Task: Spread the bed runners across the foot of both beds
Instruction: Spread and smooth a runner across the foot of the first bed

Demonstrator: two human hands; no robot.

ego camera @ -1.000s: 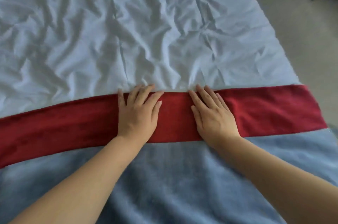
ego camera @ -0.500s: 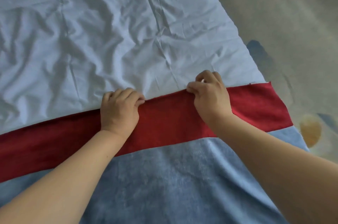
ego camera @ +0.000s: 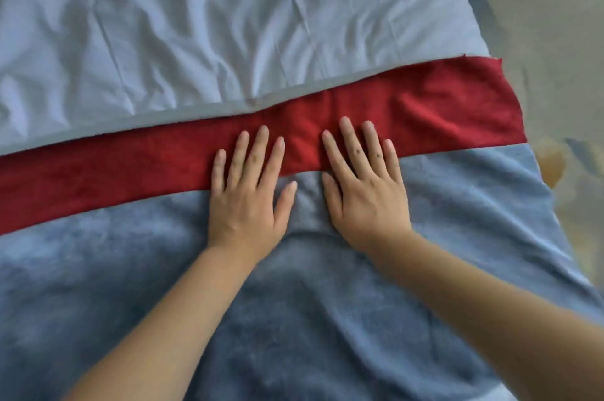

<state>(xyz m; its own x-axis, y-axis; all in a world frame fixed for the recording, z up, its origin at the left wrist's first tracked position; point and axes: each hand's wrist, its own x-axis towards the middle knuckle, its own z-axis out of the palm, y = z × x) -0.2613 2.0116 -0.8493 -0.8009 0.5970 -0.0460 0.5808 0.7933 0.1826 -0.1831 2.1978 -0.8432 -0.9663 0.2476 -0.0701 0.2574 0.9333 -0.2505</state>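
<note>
The bed (ego camera: 228, 24) fills most of the view, its crumpled pale sheet (ego camera: 196, 41) lying beyond the hands. On the near side of them a blue-grey plush cloth (ego camera: 130, 269) covers the foot of the bed and runs under both forearms. The red band of the bed runner (ego camera: 114, 168) lies flat across the bed, its long axis running side to side and tilted, the end out past the right hand sitting farther away than the end past the left hand. That far end reaches the bed's edge, with the floor (ego camera: 539, 24) beyond it. The left hand (ego camera: 245, 201) lies palm down, fingers spread, fingertips on the red band and palm on the blue cloth. The right hand (ego camera: 362, 191), just beside it, rests flat the same way, gripping nothing.
</note>
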